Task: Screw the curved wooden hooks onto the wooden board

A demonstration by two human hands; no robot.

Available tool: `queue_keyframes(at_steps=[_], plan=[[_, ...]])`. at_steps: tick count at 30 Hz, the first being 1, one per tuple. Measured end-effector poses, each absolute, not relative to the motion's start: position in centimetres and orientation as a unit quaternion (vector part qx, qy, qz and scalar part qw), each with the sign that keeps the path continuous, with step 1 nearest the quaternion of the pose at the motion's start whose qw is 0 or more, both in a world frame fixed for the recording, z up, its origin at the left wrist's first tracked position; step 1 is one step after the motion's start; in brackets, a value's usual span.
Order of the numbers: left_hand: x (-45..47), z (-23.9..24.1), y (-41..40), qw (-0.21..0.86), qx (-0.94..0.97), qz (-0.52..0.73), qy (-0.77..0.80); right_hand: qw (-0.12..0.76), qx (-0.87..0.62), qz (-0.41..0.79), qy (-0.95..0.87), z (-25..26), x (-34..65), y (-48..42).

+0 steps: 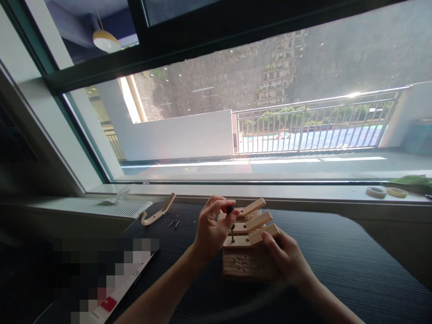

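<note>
A wooden board (248, 265) lies on the dark table with three wooden hooks (251, 222) fixed along its far part. My left hand (211, 229) pinches a small screwdriver with a black shaft (231, 220), its tip standing on a screw in the nearest hook. My right hand (286, 256) rests on the board's right side, fingers curled against the nearest hook's raised end. A loose wooden hook (158, 212) lies apart to the left, with two or three loose screws (173, 223) beside it.
The dark round-edged table (337, 261) stands against a window sill. Two tape rolls (386, 192) and a green cloth (413, 182) lie on the sill at right. A white box with a red mark (111, 299) sits at the table's near left. A radiator grille (101, 207) runs at left.
</note>
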State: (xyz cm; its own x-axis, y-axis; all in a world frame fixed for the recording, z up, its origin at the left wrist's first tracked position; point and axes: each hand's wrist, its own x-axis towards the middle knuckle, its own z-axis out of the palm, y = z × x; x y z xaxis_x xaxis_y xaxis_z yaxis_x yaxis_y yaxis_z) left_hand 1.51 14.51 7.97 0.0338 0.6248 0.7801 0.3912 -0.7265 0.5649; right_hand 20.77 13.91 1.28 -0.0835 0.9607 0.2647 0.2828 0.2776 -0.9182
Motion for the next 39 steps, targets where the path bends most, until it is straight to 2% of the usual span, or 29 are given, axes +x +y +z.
queue_keyframes(at_steps=[11,19,23,32,39], plan=[[0.8,8.3,14.8,0.178,0.731,0.557,0.351,0.472,-0.485,0.357,-0.644,1.2,20.9,14.0],[1.1,8.4,14.4,0.089,0.73,0.574,0.361,0.469,-0.484,0.361,-0.644,1.5,20.8,13.8],[1.3,8.5,14.2,0.082,0.723,0.576,0.371,0.47,-0.49,0.36,-0.64,1.5,20.8,13.8],[0.6,8.6,15.2,0.228,0.738,0.552,0.314,0.461,-0.488,0.35,-0.654,1.5,21.0,14.0],[0.6,8.6,15.0,0.175,0.738,0.56,0.334,0.458,-0.495,0.351,-0.649,2.4,21.3,14.1]])
